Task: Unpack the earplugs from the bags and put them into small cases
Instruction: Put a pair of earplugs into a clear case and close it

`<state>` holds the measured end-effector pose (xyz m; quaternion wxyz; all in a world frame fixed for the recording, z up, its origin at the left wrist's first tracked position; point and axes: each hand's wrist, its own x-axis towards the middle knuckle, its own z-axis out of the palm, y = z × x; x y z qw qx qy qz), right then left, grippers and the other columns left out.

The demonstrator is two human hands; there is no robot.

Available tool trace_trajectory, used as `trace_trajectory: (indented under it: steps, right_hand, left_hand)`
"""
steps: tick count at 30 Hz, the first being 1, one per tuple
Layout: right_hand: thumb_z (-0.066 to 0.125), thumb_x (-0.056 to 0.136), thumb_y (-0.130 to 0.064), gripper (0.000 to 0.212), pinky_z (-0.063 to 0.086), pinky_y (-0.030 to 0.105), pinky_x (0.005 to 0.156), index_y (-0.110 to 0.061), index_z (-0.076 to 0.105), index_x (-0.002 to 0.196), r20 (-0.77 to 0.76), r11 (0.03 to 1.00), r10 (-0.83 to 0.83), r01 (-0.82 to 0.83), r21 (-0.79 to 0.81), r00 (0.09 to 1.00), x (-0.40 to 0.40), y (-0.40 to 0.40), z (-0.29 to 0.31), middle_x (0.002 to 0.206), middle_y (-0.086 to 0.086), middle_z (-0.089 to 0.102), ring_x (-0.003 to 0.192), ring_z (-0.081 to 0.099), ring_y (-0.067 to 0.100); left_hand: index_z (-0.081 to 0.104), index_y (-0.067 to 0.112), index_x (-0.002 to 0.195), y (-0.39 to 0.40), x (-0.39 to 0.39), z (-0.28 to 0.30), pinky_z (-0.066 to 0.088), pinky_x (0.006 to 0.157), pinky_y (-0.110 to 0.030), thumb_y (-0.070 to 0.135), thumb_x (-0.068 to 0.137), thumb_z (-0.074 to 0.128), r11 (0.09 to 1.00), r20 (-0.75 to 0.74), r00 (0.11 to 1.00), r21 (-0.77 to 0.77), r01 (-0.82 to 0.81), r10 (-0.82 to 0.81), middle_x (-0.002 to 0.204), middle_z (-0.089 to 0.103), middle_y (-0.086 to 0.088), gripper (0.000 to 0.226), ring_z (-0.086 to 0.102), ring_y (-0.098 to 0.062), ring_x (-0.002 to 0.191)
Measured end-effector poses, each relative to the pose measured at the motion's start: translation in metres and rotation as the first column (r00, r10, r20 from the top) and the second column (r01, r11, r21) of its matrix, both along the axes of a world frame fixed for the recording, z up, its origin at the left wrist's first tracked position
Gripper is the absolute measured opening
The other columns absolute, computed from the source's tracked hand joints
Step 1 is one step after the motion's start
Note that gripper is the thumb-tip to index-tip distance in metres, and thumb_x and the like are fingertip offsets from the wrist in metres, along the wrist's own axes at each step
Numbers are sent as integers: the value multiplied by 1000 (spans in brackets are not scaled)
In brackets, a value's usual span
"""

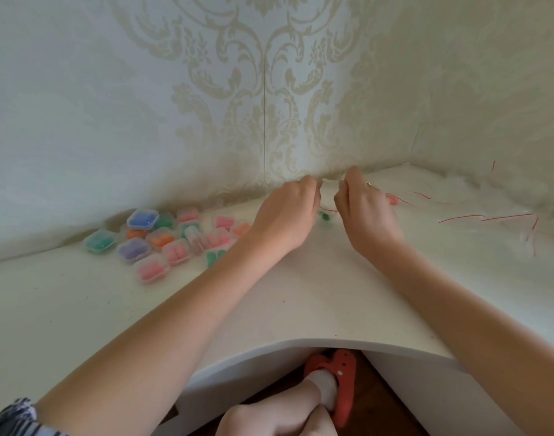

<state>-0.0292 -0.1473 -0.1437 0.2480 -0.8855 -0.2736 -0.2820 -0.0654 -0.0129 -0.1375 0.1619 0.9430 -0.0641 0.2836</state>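
**Two hands pulling at a clear bag over a white corner desk**

Nearest the camera, below the desk's curved edge, a knee and one foot in a white sock and a red clog (343, 380) showed against a dark wood floor. Two bare forearms reached forward over the white desk (285, 303). The left hand (289, 212) and right hand (365, 212) were raised side by side near the wall, fingers curled, each pinching one side of a small clear bag (330, 184), blurred and hard to make out. Green earplugs (325, 215) showed below, between the hands; whether they hung in the bag or lay on the desk could not be told.

To the left, against the wall, lay a cluster of small clear cases (162, 240), about sixteen, closed and filled: pink, orange, green, purple and one blue, which sat on top of others. To the right lay a heap of clear bags with red strips (489, 218), too tangled to count. Patterned wallpaper (269, 89) covered the corner behind.
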Motion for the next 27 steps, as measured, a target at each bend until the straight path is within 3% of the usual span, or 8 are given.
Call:
trace_trajectory:
  steps: [5, 9, 14, 17, 19, 21, 24, 27]
  right_hand:
    - [48, 81, 6, 18, 40, 33, 42, -7, 55, 92, 173, 981, 178, -162, -102, 969, -3, -1, 2, 94, 11, 57, 69, 54, 34]
    - [55, 80, 8, 27, 37, 29, 50, -10, 72, 92, 153, 977, 142, -114, -180, 978, -1, -2, 2, 120, 13, 59, 88, 59, 33]
    - [33, 99, -11, 38, 36, 34, 67, -10, 41, 136, -137, 911, -120, 55, -408, 983, 1, 5, -1, 135, 10, 46, 107, 55, 33]
    - [33, 95, -2, 33, 43, 31, 80, -10, 52, 121, -255, 991, 55, -84, -105, 965, 8, -4, 0, 138, 3, 50, 100, 60, 25]
    - [31, 92, 3, 32, 44, 18, 77, -17, 56, 96, -312, 954, 243, -168, 248, 919, 9, -8, 2, 135, -30, 44, 85, 61, 5]
    - [30, 92, 4, 40, 45, 14, 76, -19, 60, 105, -349, 905, 334, -194, 379, 876, 8, -9, 5, 127, -44, 42, 80, 59, -5]
    - [28, 90, 4, 65, 44, 19, 86, -40, 48, 133, -379, 892, 400, -259, 370, 834, 8, -6, 6, 126, -16, 55, 83, 56, -10]
    - [26, 88, 4, 73, 39, 16, 87, -50, 39, 135, -435, 900, 417, -298, 318, 798, 7, -5, 5, 117, -9, 56, 83, 54, -13]
  left_hand:
    - [48, 8, 89, 3, 0, 0, 28, 54, -34, 20, 102, 36, 1000, 8, 1000, 6, -29, 29, 65, 41, -2, 21, 45, -29, 58]
    - [43, 9, 84, 2, -1, -1, 27, 52, -33, 28, 103, 33, 1000, 80, 997, -7, -12, 12, 65, 45, -6, 29, 46, -29, 56]
    - [50, 1, 92, -11, -6, -2, 27, 50, -33, 25, 102, 38, 994, 202, 974, 12, 104, -105, 65, 55, -13, 28, 54, -36, 58]
    - [44, 7, 95, -8, -7, 3, 34, 43, -36, 29, 102, 36, 960, 209, 978, -267, 83, -27, 58, 48, 2, 25, 52, -26, 51]
    - [47, 8, 108, -3, -5, 10, 51, 46, -40, 30, 101, 38, 809, 78, 997, -586, 37, 11, 74, 58, -3, 24, 63, -23, 57]
    - [48, 8, 121, 2, 0, 13, 58, 53, -35, 27, 100, 46, 522, -102, 990, -852, -34, -102, 97, 61, -8, 28, 69, -22, 69]
    - [63, 2, 98, 7, 3, 13, 60, 66, -32, 15, 96, 55, 133, -80, 950, -990, -42, -300, 98, 67, -14, 15, 71, -23, 78]
    - [66, 3, 84, 11, 4, 11, 59, 67, -28, 5, 90, 61, 35, -20, 959, -999, -10, -283, 83, 70, -12, 8, 71, -19, 73]
